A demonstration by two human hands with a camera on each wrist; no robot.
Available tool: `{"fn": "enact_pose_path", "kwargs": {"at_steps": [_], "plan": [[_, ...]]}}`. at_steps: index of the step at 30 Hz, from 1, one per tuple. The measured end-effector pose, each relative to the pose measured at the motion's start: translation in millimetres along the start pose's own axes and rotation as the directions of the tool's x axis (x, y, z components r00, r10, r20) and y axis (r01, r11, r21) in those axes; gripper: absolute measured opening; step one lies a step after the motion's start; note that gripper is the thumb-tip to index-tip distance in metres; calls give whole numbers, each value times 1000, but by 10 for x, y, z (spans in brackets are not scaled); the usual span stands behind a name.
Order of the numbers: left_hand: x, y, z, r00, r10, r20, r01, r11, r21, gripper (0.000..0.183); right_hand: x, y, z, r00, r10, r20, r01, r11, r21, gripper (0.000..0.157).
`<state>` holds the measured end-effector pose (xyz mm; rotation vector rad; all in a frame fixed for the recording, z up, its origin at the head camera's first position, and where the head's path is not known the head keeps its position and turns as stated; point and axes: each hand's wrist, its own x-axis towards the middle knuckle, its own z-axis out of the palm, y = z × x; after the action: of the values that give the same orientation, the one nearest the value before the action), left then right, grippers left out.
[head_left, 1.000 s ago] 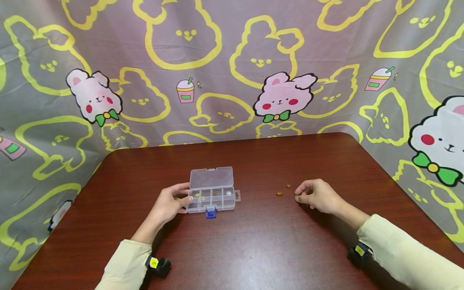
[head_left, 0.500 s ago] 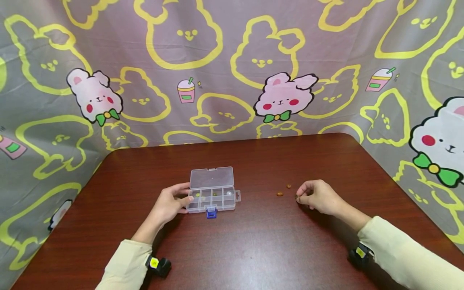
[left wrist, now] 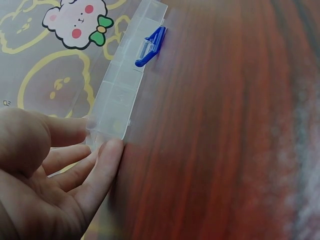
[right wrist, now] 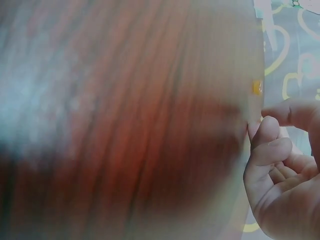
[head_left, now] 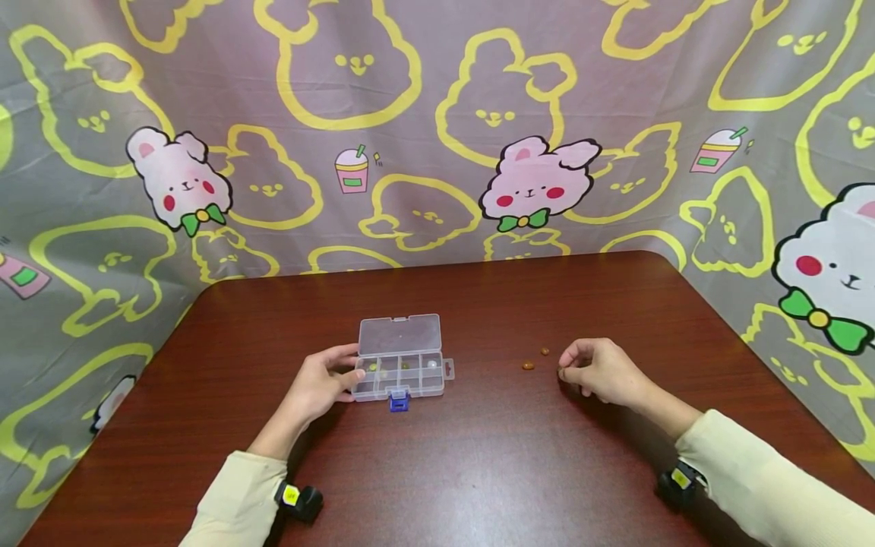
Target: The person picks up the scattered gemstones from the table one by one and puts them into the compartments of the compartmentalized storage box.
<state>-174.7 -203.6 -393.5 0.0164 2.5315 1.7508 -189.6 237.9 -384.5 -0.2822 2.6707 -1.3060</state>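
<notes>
A clear plastic compartment box stands on the table with its lid raised at the back and a blue latch at the front. My left hand grips the left end of this box, thumb over the near side and fingers around the end; the left wrist view shows the same hold on its corner. Over on the right, my right hand pinches a small dark bead between thumb and forefinger, mostly hidden by the fingertips. Two amber-brown beads lie just left of those fingertips.
Inside the box are several small beads, among them a yellowish one and a white one. A hanging tab sticks out on its right side. The brown table meets a patterned curtain at the back and sides.
The right hand has shifted very slightly to the right, and the small bead at its fingertips shows less than before. The left hand and the box stay in place.
</notes>
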Motion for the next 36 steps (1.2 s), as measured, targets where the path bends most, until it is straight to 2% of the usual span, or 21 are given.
{"fn": "enact_pose_path", "kwargs": {"at_steps": [8,23,36], "plan": [[4,-2,-2,1000,-1,-5,1,1000,0,50,18,-55,87,1000,-23,8,22,999,33,9],[5,-4,2,1000,5,-15,-5,1000,9,50,74,-296,330,996,-57,65,45,983,180,10],[14,-20,7,1000,12,-20,-12,1000,13,48,151,-477,562,991,-98,88,76,972,224,10]]}}
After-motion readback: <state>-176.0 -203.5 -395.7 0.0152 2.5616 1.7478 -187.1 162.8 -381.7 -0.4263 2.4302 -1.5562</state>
